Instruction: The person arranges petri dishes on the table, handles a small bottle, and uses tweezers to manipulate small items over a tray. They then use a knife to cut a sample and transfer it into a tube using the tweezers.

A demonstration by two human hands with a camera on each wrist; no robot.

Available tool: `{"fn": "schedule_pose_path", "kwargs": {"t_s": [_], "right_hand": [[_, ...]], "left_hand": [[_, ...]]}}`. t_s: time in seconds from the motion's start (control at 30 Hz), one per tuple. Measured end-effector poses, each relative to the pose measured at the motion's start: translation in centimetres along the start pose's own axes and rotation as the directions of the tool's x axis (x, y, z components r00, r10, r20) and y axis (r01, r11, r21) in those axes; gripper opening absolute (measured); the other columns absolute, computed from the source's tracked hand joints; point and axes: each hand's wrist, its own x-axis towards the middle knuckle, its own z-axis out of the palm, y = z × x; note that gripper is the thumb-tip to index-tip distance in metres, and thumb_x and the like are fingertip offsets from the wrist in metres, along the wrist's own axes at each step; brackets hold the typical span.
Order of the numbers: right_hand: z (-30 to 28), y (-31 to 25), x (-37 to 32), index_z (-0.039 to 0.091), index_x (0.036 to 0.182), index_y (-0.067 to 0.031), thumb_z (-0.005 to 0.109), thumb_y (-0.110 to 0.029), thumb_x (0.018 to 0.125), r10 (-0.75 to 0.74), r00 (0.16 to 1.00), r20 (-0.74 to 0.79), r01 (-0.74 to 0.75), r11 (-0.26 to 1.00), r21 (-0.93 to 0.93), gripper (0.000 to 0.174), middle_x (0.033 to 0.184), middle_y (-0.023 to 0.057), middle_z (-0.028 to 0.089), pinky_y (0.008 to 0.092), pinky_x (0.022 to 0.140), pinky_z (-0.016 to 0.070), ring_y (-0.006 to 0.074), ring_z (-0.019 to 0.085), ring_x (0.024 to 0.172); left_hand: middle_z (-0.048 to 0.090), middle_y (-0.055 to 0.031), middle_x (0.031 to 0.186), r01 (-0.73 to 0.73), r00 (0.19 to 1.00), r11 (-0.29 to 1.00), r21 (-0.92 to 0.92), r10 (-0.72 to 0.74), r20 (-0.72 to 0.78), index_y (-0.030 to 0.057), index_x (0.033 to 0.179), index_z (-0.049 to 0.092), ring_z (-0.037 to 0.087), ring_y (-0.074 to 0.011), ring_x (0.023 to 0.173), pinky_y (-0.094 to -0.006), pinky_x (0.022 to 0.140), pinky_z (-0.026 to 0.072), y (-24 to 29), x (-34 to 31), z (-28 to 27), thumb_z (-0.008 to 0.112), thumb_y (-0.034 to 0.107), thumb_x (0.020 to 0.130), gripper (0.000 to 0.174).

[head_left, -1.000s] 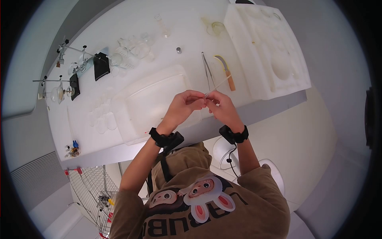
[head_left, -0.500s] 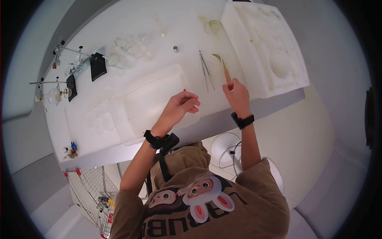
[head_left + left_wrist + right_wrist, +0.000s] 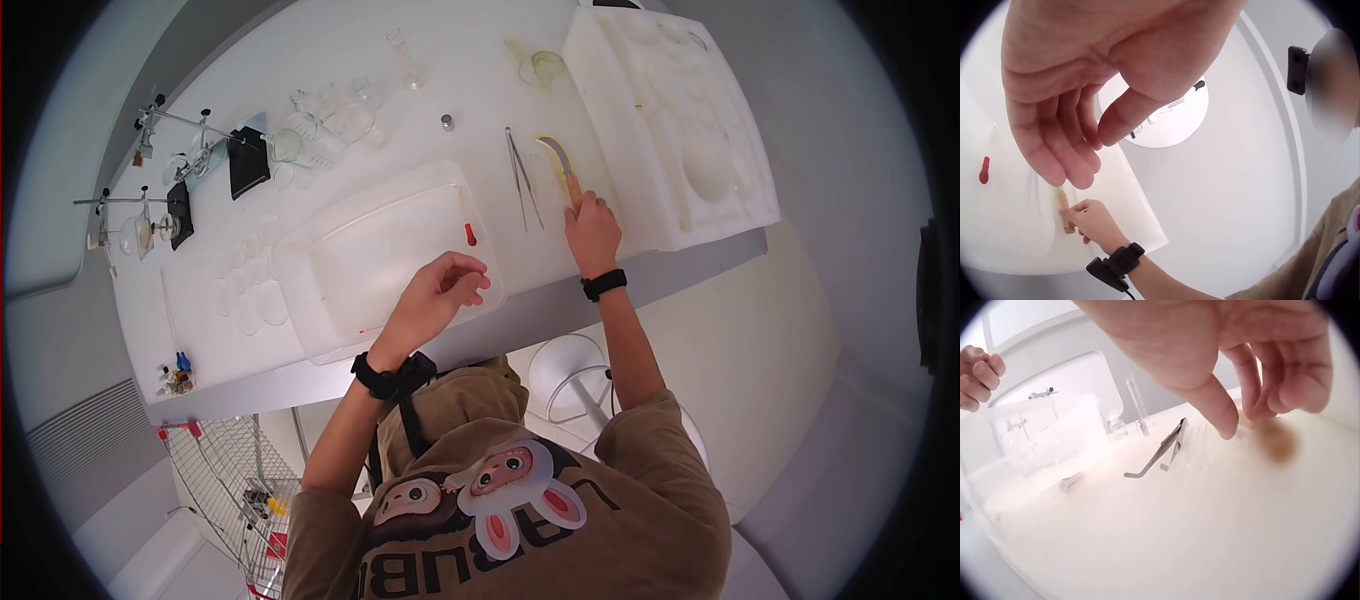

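Note:
My right hand (image 3: 596, 240) grips the wooden handle of a curved-blade knife (image 3: 573, 188), its yellowish hooked blade pointing away from me on the table. In the left wrist view, thumb and fingers close round that handle (image 3: 1064, 203). My left hand (image 3: 437, 295) hangs over the near right part of a clear plastic tray (image 3: 370, 250), fingers loosely curled and empty. Just beyond it lies a dropper with a red rubber bulb (image 3: 470, 235); its glass stem shows faintly in the left wrist view. Long bent-tip tweezers (image 3: 521, 180) lie left of the knife.
A white foam block (image 3: 650, 150) stands at the right. Glassware (image 3: 345, 120) and black-based stands (image 3: 249, 163) fill the back left, with glass dishes (image 3: 250, 295) left of the tray. A small metal weight (image 3: 447, 122) and a measuring cylinder (image 3: 407, 60) stand farther back.
My hands, together earlier on a thin stem, have parted. The right moved right and took the knife's handle; the left drew back toward me, leaving the red-bulbed dropper at the tray.

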Motion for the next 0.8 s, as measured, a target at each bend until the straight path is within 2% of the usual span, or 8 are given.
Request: {"fn": "schedule_pose_path", "kwargs": {"t_s": [0.2,0.33,0.53,0.6,0.63,0.7,0.73,0.8], "right_hand": [[0.4,0.3,-0.8,0.066,0.099,-0.0045,0.066,-0.019,0.088,-0.031,0.998,0.046,0.03,0.999,0.02,0.018,0.086,0.0151,0.069,0.0456,0.068,0.0564,0.0354,0.069,0.082],[0.4,0.2,-1.2,0.069,0.101,-0.0054,0.065,-0.022,0.088,0.008,0.997,0.079,-0.01,1.0,0.026,0.021,0.087,0.0175,0.071,0.0463,0.07,0.0563,0.0372,0.07,0.08],[1.3,0.4,-1.5,0.069,0.104,-0.0066,0.062,-0.026,0.09,0.07,0.994,0.082,-0.084,0.98,0.18,0.025,0.084,0.0183,0.072,0.0495,0.07,0.0555,0.0403,0.069,0.078],[1.3,0.4,-1.5,0.07,0.102,-0.0067,0.06,-0.024,0.09,0.086,0.995,0.054,-0.094,0.982,0.161,0.023,0.079,0.0177,0.071,0.0497,0.068,0.0549,0.0399,0.069,0.076],[1.2,0.5,-1.5,0.07,0.102,-0.0067,0.06,-0.024,0.09,0.084,0.995,0.054,-0.091,0.983,0.161,0.023,0.079,0.0177,0.071,0.0497,0.068,0.0549,0.0399,0.069,0.076],[0.9,0.6,-1.6,0.069,0.098,-0.0062,0.06,-0.023,0.091,0.062,0.997,0.04,-0.068,0.981,0.18,0.021,0.078,0.0172,0.071,0.0493,0.067,0.0543,0.0395,0.068,0.074],[0.8,0.5,-1.7,0.069,0.098,-0.0062,0.06,-0.023,0.091,0.057,0.998,0.038,-0.063,0.981,0.181,0.021,0.078,0.0172,0.071,0.0493,0.067,0.0543,0.0395,0.068,0.074],[0.6,0.7,-2.2,0.067,0.094,-0.0059,0.06,-0.021,0.091,0.069,0.997,0.021,-0.072,0.974,0.214,0.017,0.077,0.0162,0.07,0.0481,0.066,0.054,0.0387,0.068,0.073]], "left_hand": [[0.068,-0.0083,0.1,-0.002,0.999,1.0,0.008,0.002,-0.036,-0.0023,0.113,0.06,0.065,-0.0144,0.086,-0.0286,0.082,0.0529,-0.1,-0.7,-0.4,0.055,0.009,0.1,0.018],[0.068,-0.0084,0.099,0.014,0.997,1.0,0.023,-0.013,-0.076,-0.0025,0.113,0.061,0.065,-0.0146,0.084,-0.0286,0.081,0.0529,0.0,-1.1,-1.6,0.055,0.009,0.1,0.018],[0.068,-0.0087,0.098,0.013,0.99,0.999,0.045,-0.007,-0.141,-0.0027,0.113,0.061,0.065,-0.0144,0.083,-0.0288,0.078,0.0529,-0.9,0.0,-4.1,0.055,0.011,0.099,0.02],[0.069,-0.0102,0.099,0.062,0.987,0.976,0.21,-0.028,-0.16,-0.0041,0.111,0.062,0.066,-0.015,0.079,-0.0288,0.074,0.0534,-1.6,1.6,-4.9,0.057,0.012,0.097,0.022],[0.069,-0.0102,0.099,0.061,0.986,0.976,0.209,-0.027,-0.161,-0.0041,0.111,0.062,0.066,-0.015,0.079,-0.0288,0.074,0.0534,-1.9,2.5,-5.0,0.057,0.012,0.097,0.022],[0.069,-0.0126,0.095,0.098,0.987,0.893,0.439,-0.032,-0.155,-0.0049,0.109,0.063,0.067,-0.0166,0.073,-0.0298,0.07,0.0537,-2.5,4.6,-4.7,0.06,0.016,0.093,0.026],[0.069,-0.0126,0.095,0.096,0.987,0.894,0.438,-0.028,-0.158,-0.0049,0.109,0.063,0.067,-0.0166,0.073,-0.0298,0.07,0.0537,-3.5,6.0,-4.7,0.06,0.016,0.093,0.026],[0.071,-0.0187,0.084,0.093,0.987,0.712,0.696,0.025,-0.158,-0.0051,0.096,0.066,0.071,-0.0262,0.077,-0.0369,0.074,0.0558,-5.4,8.7,-4.5,0.061,0.025,0.09,0.031]]}}
